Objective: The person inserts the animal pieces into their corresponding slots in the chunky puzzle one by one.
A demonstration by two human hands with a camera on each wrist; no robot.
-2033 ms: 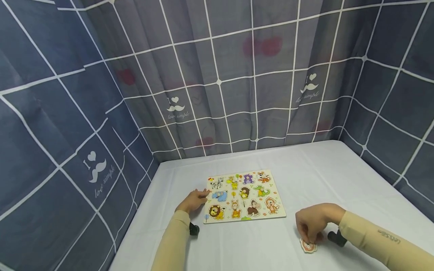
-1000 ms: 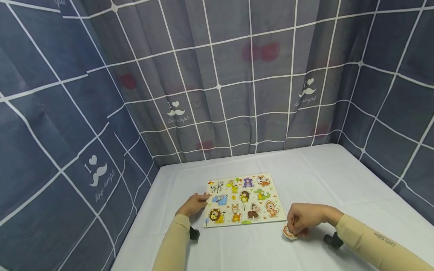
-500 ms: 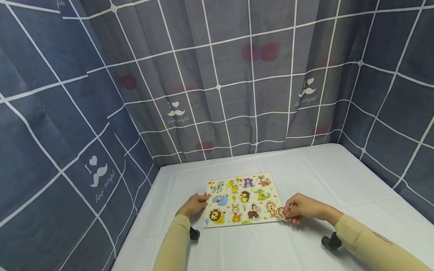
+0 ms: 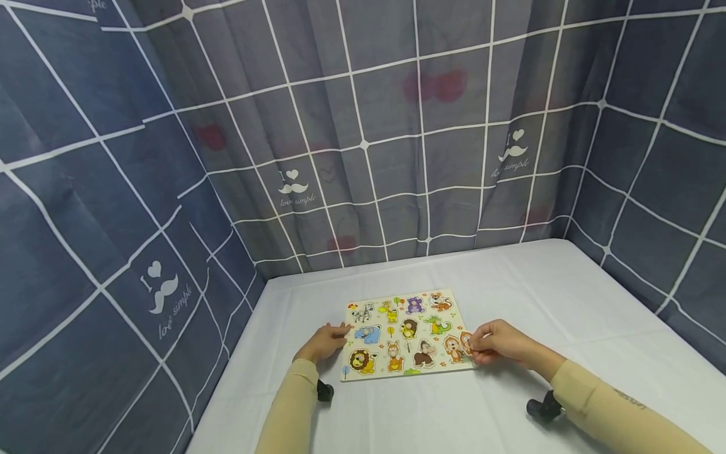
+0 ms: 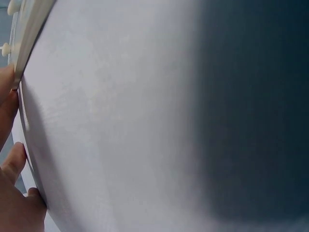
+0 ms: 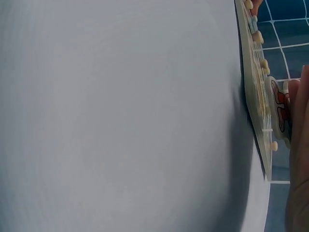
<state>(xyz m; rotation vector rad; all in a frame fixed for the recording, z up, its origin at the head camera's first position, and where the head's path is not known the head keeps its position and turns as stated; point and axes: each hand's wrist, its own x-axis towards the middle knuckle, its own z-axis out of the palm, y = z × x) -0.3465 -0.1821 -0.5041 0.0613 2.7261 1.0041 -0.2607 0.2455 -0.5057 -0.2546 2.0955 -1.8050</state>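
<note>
A wooden knob puzzle board (image 4: 382, 374) with printed animals lies flat on the table. My left hand (image 4: 324, 343) rests at its left edge, fingers fairly straight and touching the rim; the left wrist view shows these fingers (image 5: 14, 159) beside the board's side. My right hand (image 4: 499, 342) pinches a monkey puzzle piece (image 4: 466, 342) between thumb and fingers over the board's lower right edge. The piece is tilted and sits just right of the monkey picture (image 4: 453, 350) on the board. In the right wrist view the piece (image 6: 280, 108) stands above the board's surface, partly hidden by my hand.
A white cloth (image 4: 408, 416) covers the table. Dark grid-patterned curtains (image 4: 363, 145) hang behind it and on both sides. Several other animal pieces, such as the lion (image 4: 362, 361) and the crocodile (image 4: 437, 326), are in the board. Small black wrist cameras (image 4: 546, 408) sit under the sleeves.
My right hand has lifted the monkey piece off the cloth at the lower right and carried it left and away from me to the board's right edge. My left hand stays put.
</note>
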